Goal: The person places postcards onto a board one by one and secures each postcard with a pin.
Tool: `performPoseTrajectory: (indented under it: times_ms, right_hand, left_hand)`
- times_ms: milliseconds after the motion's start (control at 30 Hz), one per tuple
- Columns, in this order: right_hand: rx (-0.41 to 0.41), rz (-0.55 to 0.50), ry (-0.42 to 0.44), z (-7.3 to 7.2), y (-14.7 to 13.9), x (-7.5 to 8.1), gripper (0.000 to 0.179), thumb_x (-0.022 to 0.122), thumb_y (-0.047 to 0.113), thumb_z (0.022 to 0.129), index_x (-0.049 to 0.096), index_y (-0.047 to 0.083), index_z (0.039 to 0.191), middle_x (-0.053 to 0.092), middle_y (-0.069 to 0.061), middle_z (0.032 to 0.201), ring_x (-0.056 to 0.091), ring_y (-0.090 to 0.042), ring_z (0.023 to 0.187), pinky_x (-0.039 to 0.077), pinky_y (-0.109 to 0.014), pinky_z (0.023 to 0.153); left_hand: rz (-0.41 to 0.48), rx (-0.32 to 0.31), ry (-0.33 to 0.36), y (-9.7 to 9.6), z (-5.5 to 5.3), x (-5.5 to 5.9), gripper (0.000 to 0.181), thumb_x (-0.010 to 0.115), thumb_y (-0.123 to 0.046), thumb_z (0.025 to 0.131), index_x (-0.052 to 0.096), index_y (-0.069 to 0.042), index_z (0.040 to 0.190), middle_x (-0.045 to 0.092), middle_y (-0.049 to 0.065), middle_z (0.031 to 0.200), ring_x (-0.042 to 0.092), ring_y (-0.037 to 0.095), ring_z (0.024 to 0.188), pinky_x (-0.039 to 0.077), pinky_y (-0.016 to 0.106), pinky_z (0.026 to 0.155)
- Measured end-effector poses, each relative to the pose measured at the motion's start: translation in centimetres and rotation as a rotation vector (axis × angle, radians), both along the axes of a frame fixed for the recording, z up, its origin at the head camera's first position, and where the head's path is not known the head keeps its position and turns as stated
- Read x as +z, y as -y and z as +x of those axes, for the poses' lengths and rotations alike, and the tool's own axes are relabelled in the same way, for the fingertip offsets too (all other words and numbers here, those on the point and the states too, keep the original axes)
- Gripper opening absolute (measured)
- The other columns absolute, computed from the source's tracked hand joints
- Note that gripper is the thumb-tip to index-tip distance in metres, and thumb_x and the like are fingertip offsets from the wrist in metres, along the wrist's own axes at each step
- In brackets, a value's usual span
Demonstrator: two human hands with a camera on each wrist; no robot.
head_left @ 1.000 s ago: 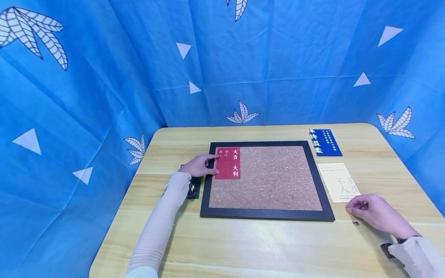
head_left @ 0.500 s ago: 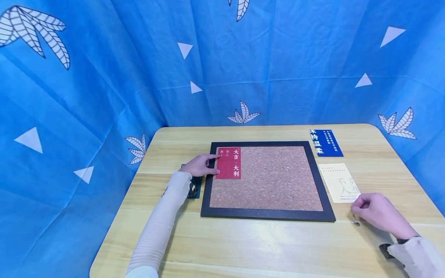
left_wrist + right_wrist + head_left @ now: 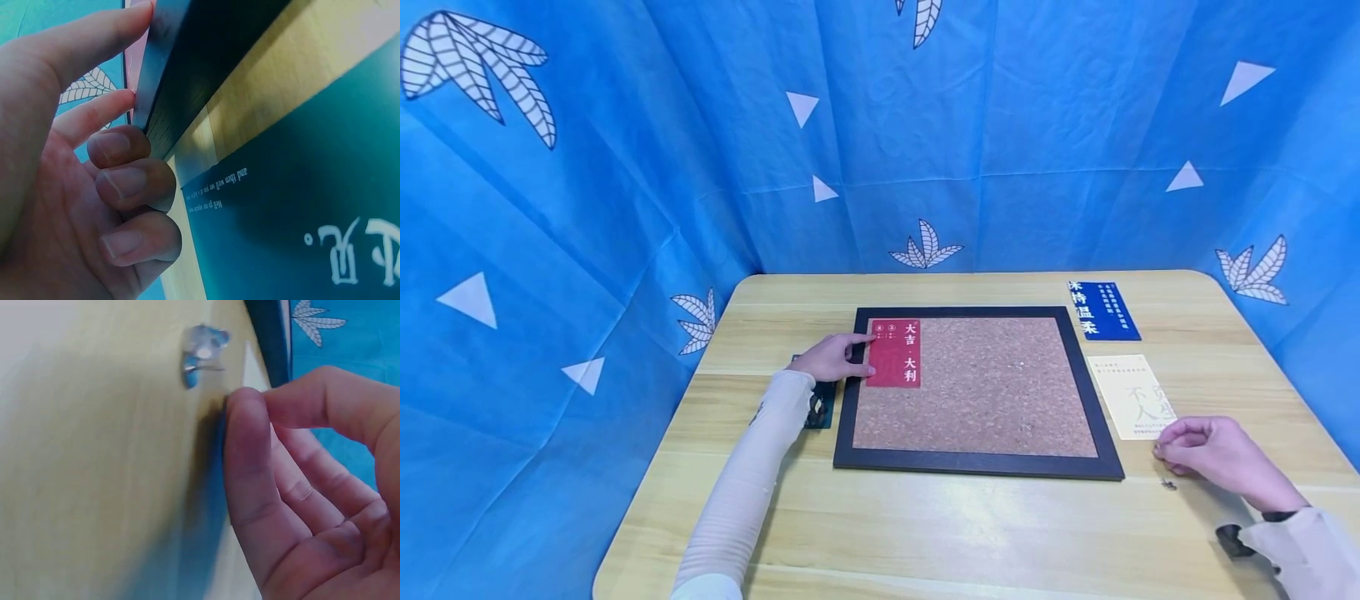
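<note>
A red card [image 3: 895, 362] with white characters lies at the upper left of a black-framed cork board [image 3: 977, 392]. My left hand [image 3: 827, 358] reaches over the frame's left side, thumb and index finger extended and pressing the card; its other fingers curl beside the frame in the left wrist view. At the right, my right hand [image 3: 1213, 454] is just above the table, thumb and index fingertips [image 3: 250, 419] pinched together. A small dark bit shows at those tips, seemingly a pushpin mostly hidden by the fingers. Clear pushpins [image 3: 203, 350] lie on the table close by.
A dark green card [image 3: 281, 206] lies left of the board, partly under the left wrist. Right of the board are a blue card [image 3: 1105, 311] and a cream card [image 3: 1131, 396]. Blue patterned cloth [image 3: 977, 133] hangs behind the wooden table [image 3: 925, 533].
The right hand has shifted slightly by the pushpins and lifted a little, its fingertips now pinched. The left hand and the red card stay in place.
</note>
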State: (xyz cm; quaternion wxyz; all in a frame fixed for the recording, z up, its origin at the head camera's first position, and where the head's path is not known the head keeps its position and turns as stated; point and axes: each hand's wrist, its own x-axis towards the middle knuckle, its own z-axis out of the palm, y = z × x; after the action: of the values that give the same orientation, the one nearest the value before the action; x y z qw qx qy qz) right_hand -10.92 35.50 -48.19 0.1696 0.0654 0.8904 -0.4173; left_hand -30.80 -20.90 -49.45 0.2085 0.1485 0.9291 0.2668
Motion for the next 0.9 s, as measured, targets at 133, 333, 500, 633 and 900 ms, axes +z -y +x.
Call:
performPoseTrajectory:
  times_ms: [133,333,500,633,900]
  right_hand:
    - [0.017,-0.078,0.025,-0.2,-0.2,-0.1,0.037,0.073,0.010,0.094,0.066,-0.017,0.118,0.081,-0.003,0.091,0.073,-0.007,0.075,0.061,-0.027,0.070]
    - [0.031,-0.154,0.049,-0.3,-0.9,-0.5,0.030,0.066,0.008,0.099,0.068,-0.017,0.115,0.081,0.003,0.093,0.074,-0.004,0.080,0.062,-0.026,0.073]
    - [0.036,-0.403,0.090,-0.3,-1.9,-1.4,0.019,0.057,0.004,0.104,0.074,-0.002,0.109,0.081,0.007,0.097,0.076,-0.007,0.087,0.062,-0.027,0.077]
    - [0.045,-0.617,0.121,-0.3,-2.6,-1.8,0.029,0.049,-0.001,0.105,0.076,0.009,0.106,0.081,0.002,0.101,0.077,-0.009,0.093,0.062,-0.026,0.081]
    - [0.042,-0.741,0.130,-0.4,-2.7,-2.0,0.033,0.046,-0.004,0.106,0.076,0.010,0.107,0.080,0.001,0.103,0.075,-0.008,0.093,0.061,-0.024,0.082]
  left_hand:
    - [-0.006,0.009,-0.001,0.0,0.1,0.1,0.080,0.081,-0.048,0.087,0.047,-0.027,0.156,0.060,0.006,0.105,0.054,0.022,0.098,0.045,0.034,0.077]
    - [0.000,-0.001,0.004,-0.1,0.1,0.1,0.080,0.080,-0.047,0.087,0.047,-0.026,0.157,0.058,0.008,0.098,0.054,0.023,0.090,0.043,0.033,0.073]
    - [-0.002,0.007,0.004,-0.1,0.0,-0.1,0.080,0.081,-0.048,0.087,0.047,-0.027,0.156,0.060,0.007,0.102,0.055,0.023,0.093,0.044,0.034,0.076]
    - [-0.002,0.014,0.002,-0.1,-0.2,-0.3,0.080,0.081,-0.048,0.086,0.047,-0.027,0.156,0.062,0.006,0.107,0.055,0.023,0.099,0.045,0.036,0.080]
    - [0.007,0.007,0.006,0.2,0.0,-0.1,0.080,0.081,-0.049,0.086,0.047,-0.028,0.156,0.061,0.007,0.109,0.055,0.023,0.100,0.046,0.036,0.080]
